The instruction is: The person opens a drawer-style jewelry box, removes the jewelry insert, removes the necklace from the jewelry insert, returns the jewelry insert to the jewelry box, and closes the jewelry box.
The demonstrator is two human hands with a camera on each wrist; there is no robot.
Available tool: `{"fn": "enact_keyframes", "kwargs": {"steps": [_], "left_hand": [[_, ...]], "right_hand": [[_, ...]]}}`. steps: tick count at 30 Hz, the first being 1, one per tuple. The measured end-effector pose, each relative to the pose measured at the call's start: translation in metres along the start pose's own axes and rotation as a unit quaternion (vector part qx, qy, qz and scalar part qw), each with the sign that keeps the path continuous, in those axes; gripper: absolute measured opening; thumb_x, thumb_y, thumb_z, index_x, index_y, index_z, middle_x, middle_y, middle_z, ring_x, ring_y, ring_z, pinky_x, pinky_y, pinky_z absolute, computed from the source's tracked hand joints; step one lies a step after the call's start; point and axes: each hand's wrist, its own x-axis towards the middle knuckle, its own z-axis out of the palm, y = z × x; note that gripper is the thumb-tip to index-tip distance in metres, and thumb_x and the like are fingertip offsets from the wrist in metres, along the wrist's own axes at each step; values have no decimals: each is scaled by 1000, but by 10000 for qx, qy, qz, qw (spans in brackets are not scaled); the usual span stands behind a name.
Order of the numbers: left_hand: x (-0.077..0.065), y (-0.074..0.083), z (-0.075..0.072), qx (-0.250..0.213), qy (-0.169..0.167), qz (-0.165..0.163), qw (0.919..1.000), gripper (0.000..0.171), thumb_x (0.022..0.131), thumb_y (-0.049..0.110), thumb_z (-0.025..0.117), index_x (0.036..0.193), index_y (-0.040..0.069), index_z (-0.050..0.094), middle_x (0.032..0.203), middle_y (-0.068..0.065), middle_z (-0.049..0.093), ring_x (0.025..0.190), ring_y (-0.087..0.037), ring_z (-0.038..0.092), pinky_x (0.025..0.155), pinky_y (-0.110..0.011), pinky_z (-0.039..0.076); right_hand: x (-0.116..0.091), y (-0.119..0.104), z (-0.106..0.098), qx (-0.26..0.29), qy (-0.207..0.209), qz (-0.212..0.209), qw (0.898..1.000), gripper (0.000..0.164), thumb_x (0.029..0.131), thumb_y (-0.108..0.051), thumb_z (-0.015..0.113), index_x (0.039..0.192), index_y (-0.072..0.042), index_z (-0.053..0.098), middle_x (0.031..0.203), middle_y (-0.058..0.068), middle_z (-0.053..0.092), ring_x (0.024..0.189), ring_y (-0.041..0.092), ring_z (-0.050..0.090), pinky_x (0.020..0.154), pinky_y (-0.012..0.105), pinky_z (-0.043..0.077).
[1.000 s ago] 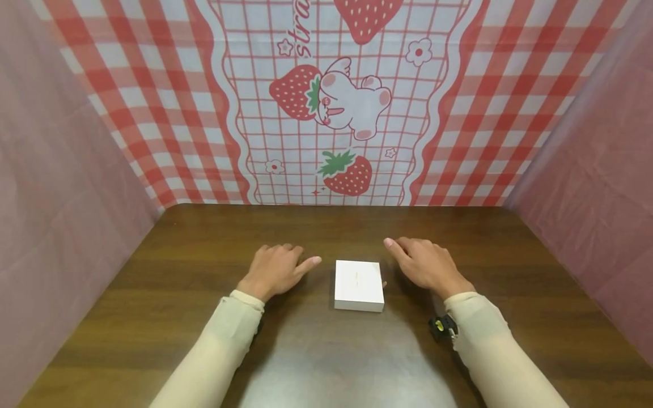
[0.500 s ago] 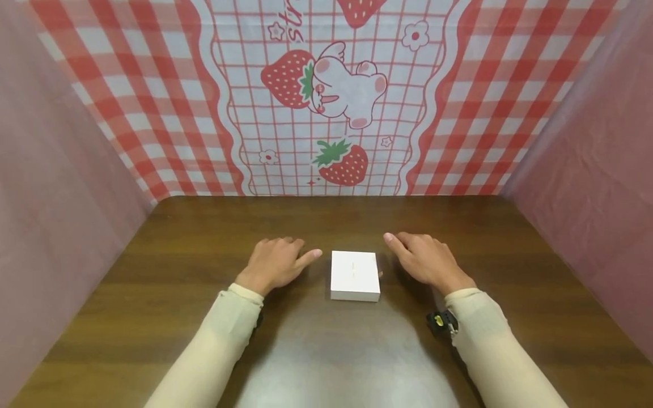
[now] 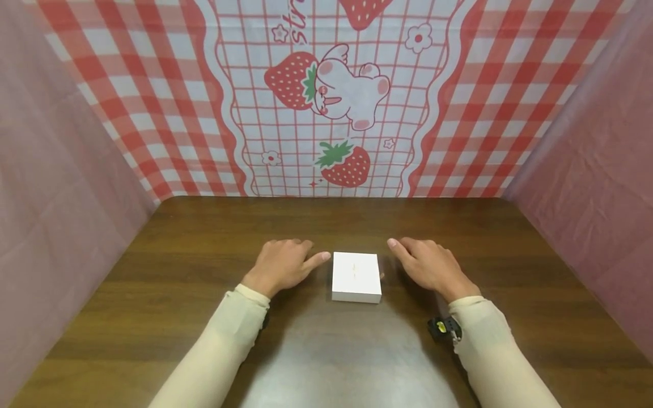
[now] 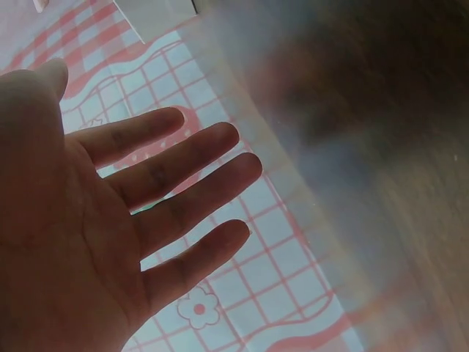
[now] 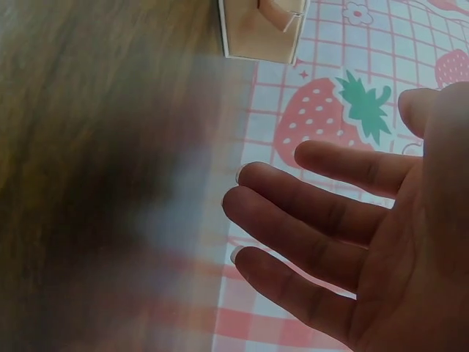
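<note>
A flat, square white box (image 3: 355,273) with small faint gold marks on its top lies on the brown table between my hands. To its left is my left hand (image 3: 285,264), thumb tip very near the box's edge; whether they touch I cannot tell. My right hand (image 3: 431,266) is on the other side, a small gap away. Both hands hold nothing, and their fingers look loosely extended in the wrist views. In the right wrist view, the box's side (image 5: 245,33) appears tan, with a small ribbon-like tab (image 5: 277,13) sticking out.
The wooden table (image 3: 326,351) spreads around the box. Behind it hangs a red-and-white checked cloth (image 3: 347,96) printed with strawberries. Pink cloth walls (image 3: 61,170) close off both sides. A dark strapped device (image 3: 442,327) sits under the right wrist.
My left hand has shifted slightly right, its thumb closer to the box. The right hand and the box stay about where they were; the head view has tilted a little.
</note>
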Motion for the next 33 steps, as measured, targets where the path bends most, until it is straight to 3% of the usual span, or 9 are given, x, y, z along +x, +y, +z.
{"fn": "enact_keyframes", "kwargs": {"steps": [12, 22, 33], "left_hand": [[-7, 11, 0, -50, -144, 46, 9999, 64, 101, 63, 40, 124, 10, 67, 109, -8, 73, 98, -27, 70, 78, -48, 53], [-2, 16, 0, -44, 137, 222, 9997, 60, 100, 62, 42, 117, 11, 69, 95, -5, 73, 86, -26, 71, 67, -44, 53], [-4, 22, 6, -111, 101, 232, 9996, 58, 100, 61, 45, 123, 12, 65, 97, -6, 73, 85, -26, 71, 65, -43, 52]], "right_hand": [[-6, -1, 0, -33, 51, -197, 9998, 73, 99, -68, 36, 131, -10, 66, 121, 9, 69, 108, 29, 66, 93, 58, 47], [-6, 3, -5, -129, 59, -136, 9998, 65, 98, -65, 43, 126, -12, 68, 110, 4, 71, 91, 21, 64, 86, 54, 51], [-4, 2, -3, -126, -38, -93, 9999, 62, 98, -65, 45, 123, -14, 70, 103, 0, 70, 84, 18, 61, 83, 50, 52]]}}
